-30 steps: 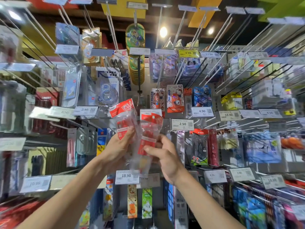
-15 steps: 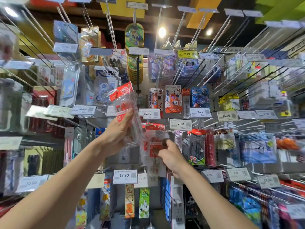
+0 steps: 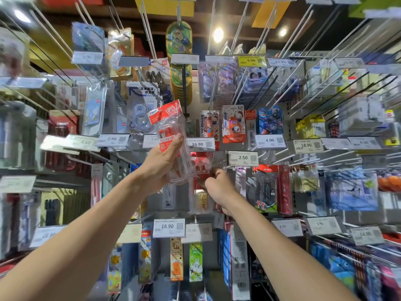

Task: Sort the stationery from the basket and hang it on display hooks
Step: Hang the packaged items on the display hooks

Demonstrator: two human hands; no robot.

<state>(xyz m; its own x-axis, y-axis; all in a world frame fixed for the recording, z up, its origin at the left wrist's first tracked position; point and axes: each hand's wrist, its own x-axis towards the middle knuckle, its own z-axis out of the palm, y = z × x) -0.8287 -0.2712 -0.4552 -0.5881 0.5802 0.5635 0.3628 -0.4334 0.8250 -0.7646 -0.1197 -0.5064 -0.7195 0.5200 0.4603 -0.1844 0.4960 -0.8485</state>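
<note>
Left hand is wrapped around a clear packet with a red header, held up tilted in front of the display wall. Right hand, fingers curled in, pinches a second red-and-clear packet just below the 16.90 tag, beside the 2.50 tag; its hook is blurred
</note>
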